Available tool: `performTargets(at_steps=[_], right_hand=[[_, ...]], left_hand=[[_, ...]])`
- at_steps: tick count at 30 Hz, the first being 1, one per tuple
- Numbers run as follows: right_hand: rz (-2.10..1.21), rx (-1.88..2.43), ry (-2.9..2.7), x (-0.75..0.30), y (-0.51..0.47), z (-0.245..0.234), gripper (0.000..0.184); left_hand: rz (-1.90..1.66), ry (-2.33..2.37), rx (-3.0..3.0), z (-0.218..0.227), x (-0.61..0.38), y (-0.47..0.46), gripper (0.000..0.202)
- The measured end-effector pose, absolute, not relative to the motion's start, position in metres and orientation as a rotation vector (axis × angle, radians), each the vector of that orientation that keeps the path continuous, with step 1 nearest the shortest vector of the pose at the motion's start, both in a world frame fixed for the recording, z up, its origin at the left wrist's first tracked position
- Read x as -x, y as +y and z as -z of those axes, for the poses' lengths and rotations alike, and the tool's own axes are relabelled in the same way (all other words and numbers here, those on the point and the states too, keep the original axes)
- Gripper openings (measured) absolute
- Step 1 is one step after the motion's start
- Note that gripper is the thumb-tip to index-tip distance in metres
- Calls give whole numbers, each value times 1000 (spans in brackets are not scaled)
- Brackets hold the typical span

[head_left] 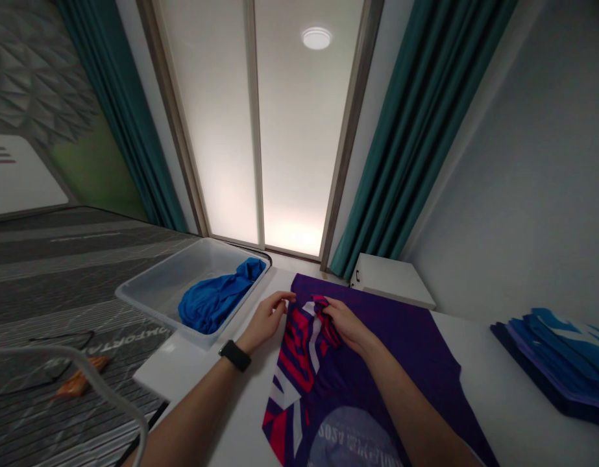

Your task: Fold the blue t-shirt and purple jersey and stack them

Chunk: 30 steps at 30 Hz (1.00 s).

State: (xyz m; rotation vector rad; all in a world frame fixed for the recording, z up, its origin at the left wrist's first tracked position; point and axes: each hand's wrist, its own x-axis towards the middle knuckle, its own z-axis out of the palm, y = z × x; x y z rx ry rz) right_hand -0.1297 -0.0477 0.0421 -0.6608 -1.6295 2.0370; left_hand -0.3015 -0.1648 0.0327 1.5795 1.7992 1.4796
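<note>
A purple jersey (391, 350) with red and white stripes lies spread on a white table (503, 383), with printed lettering near its lower end. My right hand (345, 324) pinches a gathered red-striped fold of it. My left hand (265, 321), with a black smartwatch (235, 355) on the wrist, rests just beside the jersey's edge, its fingertips reaching the cloth and its fingers slightly curved. Nothing shows inside that hand.
A clear plastic bin (192, 272) with a crumpled blue garment (216, 301) stands at the table's far left corner. A stack of folded blue garments (547, 357) lies to the right. A white cabinet (391, 279) stands behind, and a striped grey surface (70, 285) lies to the left.
</note>
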Motion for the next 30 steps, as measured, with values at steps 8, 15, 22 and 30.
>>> performTargets(at_steps=[8,15,22,30], right_hand=[[-2034,519,-1761,127,-48,-38,21],[-1791,711,-1803,131,-40,-34,21],[-1069,1099,-2382,119,-23,-26,49],[-866,1119,-2739,95,-10,-25,62]], left_hand=[[-822,1853,-2001,-33,312,-136,48],[-819,2017,-1949,-26,320,-136,27],[-860,2202,-1806,-16,333,-150,26],[-814,2239,-1849,-12,336,-152,28]])
